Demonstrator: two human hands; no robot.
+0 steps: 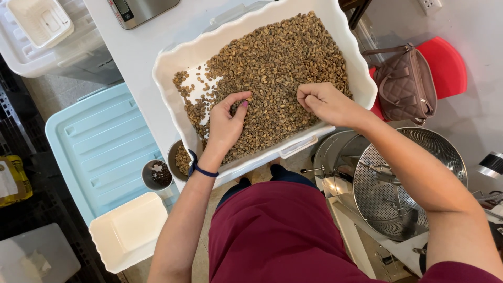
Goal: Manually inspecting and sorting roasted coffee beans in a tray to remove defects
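Observation:
A large white tray point(181, 57) with wavy edges sits on a white table and holds a thick layer of pale brown beans point(277, 63). My left hand point(226, 123) rests in the beans near the tray's front left, thumb and forefinger pinched together on a bean. My right hand point(325, 102) lies on the beans at the front right, fingers curled in on them. Below the tray's left corner stand two small round bowls, one point(181, 157) with pale beans, the other point(156, 174) with dark bits.
A pale blue lid point(99, 147) and a white tub point(128, 230) lie at lower left. A brown handbag point(406, 86) rests on a red stool point(448, 65) at right. A perforated metal pan point(403, 178) sits below it. A scale point(139, 9) is at the top.

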